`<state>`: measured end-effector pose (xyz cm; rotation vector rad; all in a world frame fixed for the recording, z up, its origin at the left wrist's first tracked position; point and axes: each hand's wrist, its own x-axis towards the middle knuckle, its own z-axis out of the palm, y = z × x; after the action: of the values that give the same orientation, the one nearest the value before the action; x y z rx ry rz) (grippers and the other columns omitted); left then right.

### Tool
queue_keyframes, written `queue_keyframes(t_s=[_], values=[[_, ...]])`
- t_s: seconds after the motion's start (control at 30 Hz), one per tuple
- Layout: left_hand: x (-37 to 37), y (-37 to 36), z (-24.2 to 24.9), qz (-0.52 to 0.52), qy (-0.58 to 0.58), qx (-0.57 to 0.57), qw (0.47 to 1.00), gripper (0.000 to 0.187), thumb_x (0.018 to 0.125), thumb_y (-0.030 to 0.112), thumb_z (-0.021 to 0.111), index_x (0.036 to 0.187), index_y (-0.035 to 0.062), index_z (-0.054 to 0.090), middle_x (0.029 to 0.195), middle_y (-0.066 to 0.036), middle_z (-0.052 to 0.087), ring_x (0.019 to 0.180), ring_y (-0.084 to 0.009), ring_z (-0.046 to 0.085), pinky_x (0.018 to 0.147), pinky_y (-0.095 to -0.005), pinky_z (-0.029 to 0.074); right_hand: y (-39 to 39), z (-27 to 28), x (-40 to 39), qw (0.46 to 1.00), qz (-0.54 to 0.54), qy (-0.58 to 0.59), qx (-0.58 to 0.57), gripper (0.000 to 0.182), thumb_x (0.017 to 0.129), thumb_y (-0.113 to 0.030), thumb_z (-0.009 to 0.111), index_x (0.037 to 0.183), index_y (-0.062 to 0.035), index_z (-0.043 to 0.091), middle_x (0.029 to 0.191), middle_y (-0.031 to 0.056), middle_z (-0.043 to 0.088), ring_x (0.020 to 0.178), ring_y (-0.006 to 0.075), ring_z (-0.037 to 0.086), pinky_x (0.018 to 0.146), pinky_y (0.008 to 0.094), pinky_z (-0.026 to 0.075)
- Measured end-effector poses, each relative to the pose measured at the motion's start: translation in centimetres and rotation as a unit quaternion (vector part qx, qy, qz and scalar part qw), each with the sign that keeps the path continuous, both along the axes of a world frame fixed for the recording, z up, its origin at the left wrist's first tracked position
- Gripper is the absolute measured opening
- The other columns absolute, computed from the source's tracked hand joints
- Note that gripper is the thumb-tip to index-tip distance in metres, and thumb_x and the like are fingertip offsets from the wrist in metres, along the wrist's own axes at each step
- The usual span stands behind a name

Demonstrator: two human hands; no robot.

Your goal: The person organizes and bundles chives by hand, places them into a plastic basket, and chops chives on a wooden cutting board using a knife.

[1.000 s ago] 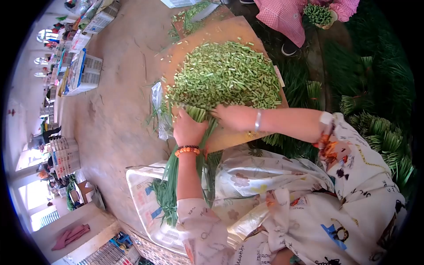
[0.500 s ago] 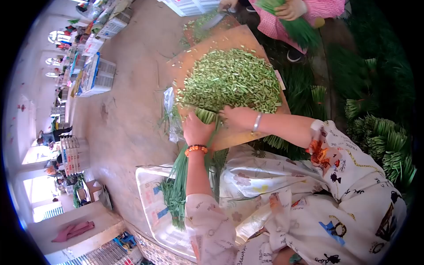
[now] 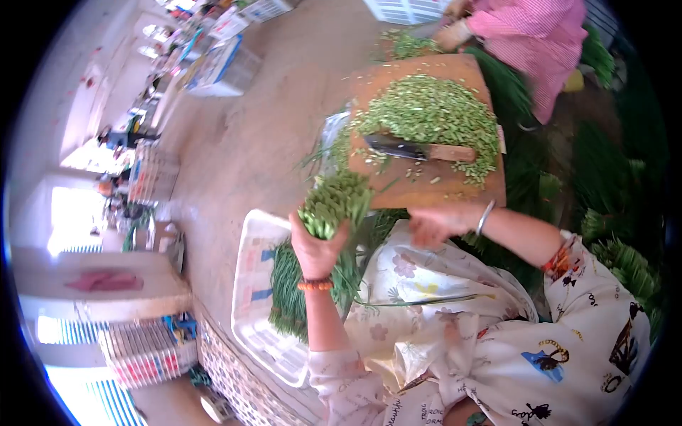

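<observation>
My left hand (image 3: 316,248) is closed around a bunch of chives (image 3: 334,206), its pale cut ends facing up beside the near left corner of the board. Long green leaves hang below that hand over the white basket (image 3: 245,284). Just off the board's near edge is my right hand (image 3: 439,224), blurred, its fingers apart and nothing seen in them. A knife (image 3: 419,148) with a dark blade and wooden handle lies on the wooden cutting board (image 3: 455,197). Behind and around it spreads a heap of chopped green stems (image 3: 433,106).
A person in a pink checked garment (image 3: 529,42) works across from me at the far end, hands near more greens. Chive bundles (image 3: 625,263) lie on the floor at right. A white crate (image 3: 408,11) stands beyond the board; more crates (image 3: 153,170) stand at left.
The knife has left my right hand and lies on the board. My right hand has drawn back off the board. My left hand has lifted the chives off the board toward the basket. The view has shifted.
</observation>
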<state>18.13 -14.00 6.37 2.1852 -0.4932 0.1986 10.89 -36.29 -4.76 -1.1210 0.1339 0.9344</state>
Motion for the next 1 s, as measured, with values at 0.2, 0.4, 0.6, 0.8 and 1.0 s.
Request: queue_keyframes(t_s=[0.2, 0.4, 0.6, 0.8, 1.0], values=[[-11.4, 2.7, 3.7, -0.204, -0.078, 0.021, 0.976, 0.079, 0.049, 0.010, 0.073, 0.119, 0.0009, 0.036, 0.120, -0.019, 0.041, 0.110, -0.0356, 0.040, 0.095, -0.0451, 0.027, 10.4, 1.4, -2.4, 0.814, 0.025, 0.132, 0.566, 0.065, 0.084, -0.052, 0.030, 0.123, -0.0013, 0.033, 0.113, 0.0160, 0.049, 0.103, 0.0220, 0.050, 0.088, 0.0368, 0.040], [-21.3, 12.3, 5.0, -0.239, 0.134, -0.105, 0.956, 0.063, 0.067, 0.037, 0.064, 0.111, -0.0063, 0.048, 0.108, -0.017, 0.054, 0.111, -0.0315, 0.042, 0.098, -0.0444, 0.022, 12.8, 6.2, -4.4, 0.897, 0.046, 0.006, 0.439, 0.048, 0.089, -0.038, 0.034, 0.119, -0.0011, 0.041, 0.107, 0.0123, 0.055, 0.099, 0.0186, 0.053, 0.090, 0.0313, 0.040], [-22.5, 11.4, -4.9, 0.284, 0.257, -0.540, 0.750, 0.075, 0.077, 0.065, 0.031, 0.127, 0.0088, 0.030, 0.126, -0.010, 0.038, 0.108, -0.0258, 0.044, 0.091, -0.0392, 0.037, 18.1, 9.8, -4.7, 0.954, 0.168, -0.090, 0.231, 0.047, 0.090, -0.037, 0.035, 0.123, -0.0040, 0.036, 0.120, 0.0033, 0.045, 0.099, 0.0097, 0.050, 0.088, 0.0254, 0.040], [-24.0, 11.4, -6.2, 0.110, 0.113, -0.748, 0.645, 0.077, 0.076, 0.066, 0.030, 0.129, 0.0102, 0.030, 0.126, -0.013, 0.038, 0.109, -0.0313, 0.042, 0.089, -0.0454, 0.038, 17.2, 10.3, -6.7, 0.903, 0.247, -0.348, 0.058, 0.060, 0.088, -0.044, 0.035, 0.129, -0.0016, 0.026, 0.113, 0.0089, 0.048, 0.098, 0.0119, 0.047, 0.085, 0.0258, 0.037], [-26.6, 14.3, -6.0, 0.053, 0.117, -0.804, 0.580, 0.072, 0.073, 0.054, 0.051, 0.127, 0.0095, 0.032, 0.123, -0.014, 0.041, 0.109, -0.0327, 0.042, 0.090, -0.0497, 0.037, 13.4, 9.9, -9.0, 0.888, 0.325, -0.301, -0.119, 0.028, 0.084, -0.026, 0.048, 0.096, -0.0011, 0.055, 0.071, 0.0008, 0.057, 0.061, 0.0082, 0.053, 0.054, 0.0211, 0.045]])
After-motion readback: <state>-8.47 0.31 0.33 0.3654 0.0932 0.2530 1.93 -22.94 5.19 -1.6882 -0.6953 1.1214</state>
